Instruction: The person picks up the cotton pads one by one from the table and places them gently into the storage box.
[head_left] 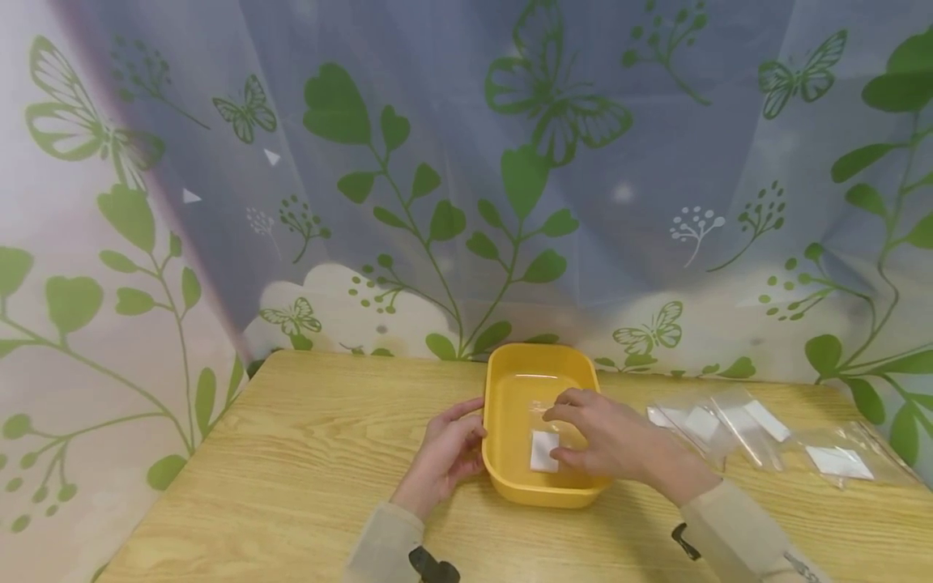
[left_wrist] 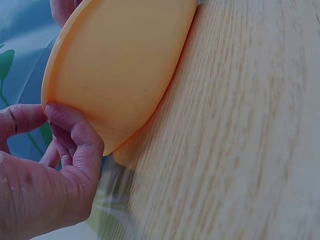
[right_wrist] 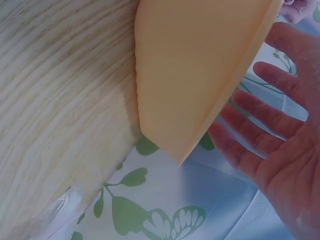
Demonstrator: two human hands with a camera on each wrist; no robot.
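Note:
A yellow plastic tub (head_left: 543, 495) stands on the wooden table. My left hand (head_left: 446, 453) is at its left side; in the left wrist view its thumb and index finger (left_wrist: 70, 117) pinch the rim. Inside the tub lies a small clear plastic bag with a white slip (head_left: 543, 452) in it. My right hand (head_left: 612, 433) is over the tub's right side, its fingers spread and loosely bent above the bag. The thumb tip is close to the white slip; whether it touches cannot be seen. The right wrist view shows the fingers (right_wrist: 255, 132) beyond the rim, holding nothing visible.
Several clear bags with white slips lie on the table to the right, among them one bag (head_left: 747, 429) near the tub and another (head_left: 838, 463) farther right. A curtain (head_left: 437, 202) with green leaves and butterflies hangs behind the table (head_left: 313, 453).

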